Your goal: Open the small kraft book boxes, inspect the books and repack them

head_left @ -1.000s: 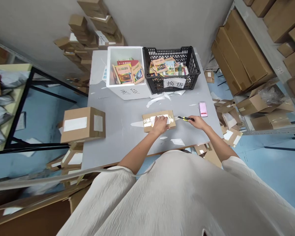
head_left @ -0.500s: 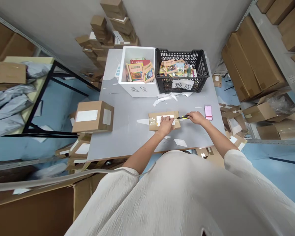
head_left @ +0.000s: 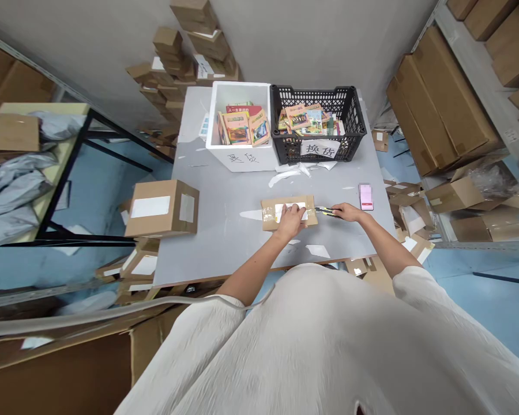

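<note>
A small taped cardboard box [head_left: 267, 214] with a white label lies flat on the grey table. My left hand [head_left: 291, 221] rests on its top, fingers spread over the label. In my right hand [head_left: 348, 212] is a black and yellow box cutter [head_left: 327, 211], its fingers wrapped round the handle. The cutter points left, and its tip is at the box's right end; whether it touches the cardboard I cannot tell. A phone [head_left: 365, 197] with a lit pink screen lies just beyond my right hand.
At the table's back stand a white foam box [head_left: 246, 158] and a black plastic crate [head_left: 318, 129], both holding books. A larger carton [head_left: 153, 208] sits at the left edge. Paper scraps [head_left: 318, 251] lie on the tabletop [head_left: 216, 242]. Shelves with cartons flank both sides.
My right hand has shifted slightly right with the box cutter, whose tip now sits at the box's right end. My left hand stays on the box.
</note>
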Demonstrator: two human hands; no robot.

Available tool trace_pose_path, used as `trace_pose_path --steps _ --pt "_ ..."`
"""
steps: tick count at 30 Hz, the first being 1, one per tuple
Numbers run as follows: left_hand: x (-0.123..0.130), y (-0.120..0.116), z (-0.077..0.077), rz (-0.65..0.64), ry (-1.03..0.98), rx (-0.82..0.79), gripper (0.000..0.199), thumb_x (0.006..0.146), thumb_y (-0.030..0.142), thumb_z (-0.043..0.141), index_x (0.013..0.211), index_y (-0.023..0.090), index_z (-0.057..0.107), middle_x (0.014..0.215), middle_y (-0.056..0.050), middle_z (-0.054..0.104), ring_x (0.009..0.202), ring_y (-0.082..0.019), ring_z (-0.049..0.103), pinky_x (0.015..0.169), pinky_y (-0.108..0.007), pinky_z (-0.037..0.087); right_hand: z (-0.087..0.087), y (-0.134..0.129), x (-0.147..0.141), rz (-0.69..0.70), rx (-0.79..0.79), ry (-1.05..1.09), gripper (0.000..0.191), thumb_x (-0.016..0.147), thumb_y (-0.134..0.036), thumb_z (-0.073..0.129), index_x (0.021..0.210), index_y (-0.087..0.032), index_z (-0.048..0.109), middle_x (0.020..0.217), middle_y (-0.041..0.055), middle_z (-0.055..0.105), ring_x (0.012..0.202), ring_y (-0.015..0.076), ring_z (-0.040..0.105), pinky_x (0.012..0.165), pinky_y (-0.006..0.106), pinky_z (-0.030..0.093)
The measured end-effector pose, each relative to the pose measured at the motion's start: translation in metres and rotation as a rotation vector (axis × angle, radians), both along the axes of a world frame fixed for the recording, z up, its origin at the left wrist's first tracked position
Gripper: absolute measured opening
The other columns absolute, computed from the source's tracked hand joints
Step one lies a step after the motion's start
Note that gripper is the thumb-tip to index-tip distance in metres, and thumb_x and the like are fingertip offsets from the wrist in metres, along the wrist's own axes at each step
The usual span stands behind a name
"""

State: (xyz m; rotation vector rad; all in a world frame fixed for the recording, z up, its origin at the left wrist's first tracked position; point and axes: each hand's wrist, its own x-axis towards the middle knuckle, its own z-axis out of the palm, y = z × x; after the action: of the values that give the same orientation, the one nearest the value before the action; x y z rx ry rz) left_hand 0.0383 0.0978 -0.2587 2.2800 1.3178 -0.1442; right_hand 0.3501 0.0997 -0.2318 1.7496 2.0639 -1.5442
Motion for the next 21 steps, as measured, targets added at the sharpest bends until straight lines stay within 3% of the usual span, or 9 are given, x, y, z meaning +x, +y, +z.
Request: trace_pose_path --steps 5,11,16,18,21 --pt "0.0 -0.001 -0.001 0.007 -0.015 0.0 0.062 0.093 0.032 0.084 0.152 0.027 0.065 0.142 -0.017 0.064 0.128 -0.04 0.07 0.139 -0.066 0.023 -0.003 -0.001 0.0 -0.007 -0.022 -0.027 0.037 0.103 -0.042 0.051 0.11 -0.021 0.081 0.09 0.0025 0.075 0.079 0.0196 0.06 0.074 0.028 0.046" --pt "0.0 -0.003 0.001 -0.003 -0.017 0.009 0.063 0.094 0.033 0.084 0.154 0.027 0.063 0.142 -0.017 0.063 0.132 -0.04 0.069 0.141 -0.065 0.02 -0.009 -0.006 -0.013 -0.04 0.105 -0.101 0.037 0.107 -0.033 0.049 0.123 -0.021 0.08 0.103 0.0061 0.08 0.088 0.021 0.065 0.081 0.029 0.048" --pt "0.0 -0.003 0.003 0.0 -0.008 0.018 0.06 0.097 0.034 0.082 0.153 0.026 0.062 0.144 -0.017 0.062 0.126 -0.038 0.072 0.14 -0.065 0.02 -0.01 -0.018 -0.006 -0.015 0.013 -0.032 0.033 0.106 -0.036 0.05 0.112 -0.022 0.079 0.094 0.0044 0.079 0.084 0.021 0.065 0.078 0.029 0.049" --pt "0.0 -0.002 0.004 -0.001 -0.008 0.015 0.06 0.096 0.033 0.082 0.152 0.026 0.063 0.143 -0.017 0.063 0.128 -0.039 0.07 0.14 -0.066 0.021 -0.01 -0.024 -0.001 -0.081 -0.014 -0.02 0.029 0.104 -0.038 0.053 0.11 -0.022 0.077 0.093 0.0038 0.079 0.083 0.0207 0.066 0.075 0.028 0.05" --pt "-0.003 -0.001 0.004 -0.027 -0.032 0.013 0.063 0.095 0.033 0.081 0.154 0.026 0.062 0.146 -0.018 0.063 0.136 -0.04 0.066 0.139 -0.064 0.023 -0.01 -0.031 0.003 -0.291 -0.014 -0.025 0.029 0.106 -0.043 0.051 0.113 -0.022 0.071 0.095 0.0044 0.079 0.079 0.0197 0.069 0.069 0.027 0.051"
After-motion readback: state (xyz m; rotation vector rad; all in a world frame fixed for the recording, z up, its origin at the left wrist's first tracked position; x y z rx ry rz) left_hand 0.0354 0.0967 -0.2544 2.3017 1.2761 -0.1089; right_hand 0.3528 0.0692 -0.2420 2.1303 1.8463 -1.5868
